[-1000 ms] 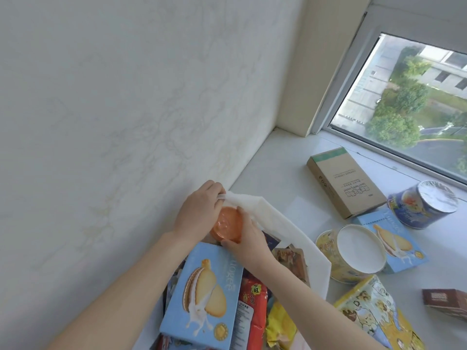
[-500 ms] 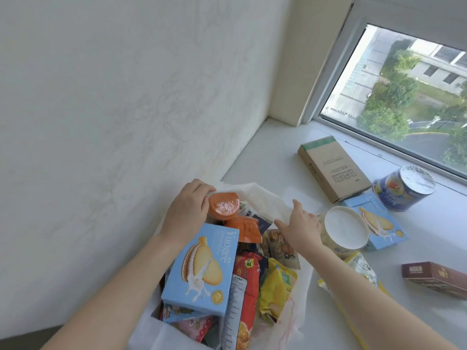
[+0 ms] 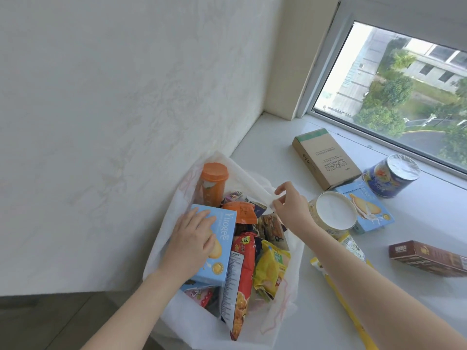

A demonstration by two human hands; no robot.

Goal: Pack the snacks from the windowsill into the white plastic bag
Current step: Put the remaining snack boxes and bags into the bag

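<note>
The white plastic bag (image 3: 174, 205) lies open on the windowsill's left end, stuffed with snacks. An orange-lidded cup (image 3: 213, 184) stands upright at its far side. My left hand (image 3: 193, 238) rests flat with straight fingers on a light blue biscuit box (image 3: 222, 248) in the bag. Beside that box lie a red packet (image 3: 240, 274) and a yellow packet (image 3: 271, 269). My right hand (image 3: 288, 208) pinches the bag's right rim. On the sill outside the bag sit a cream tub (image 3: 333, 210), a second blue biscuit box (image 3: 366, 205), a blue tin (image 3: 390, 175), a brown carton (image 3: 326, 157) and a dark brown box (image 3: 427, 257).
A yellow patterned packet (image 3: 351, 248) lies under my right forearm. The white wall rises close on the left. The window frame (image 3: 379, 145) borders the sill at the back. The sill's front edge drops to a dark floor at lower left.
My left hand let go of the orange cup, now standing in the bag, and moved down onto the blue box. My right hand moved up to the bag's rim.
</note>
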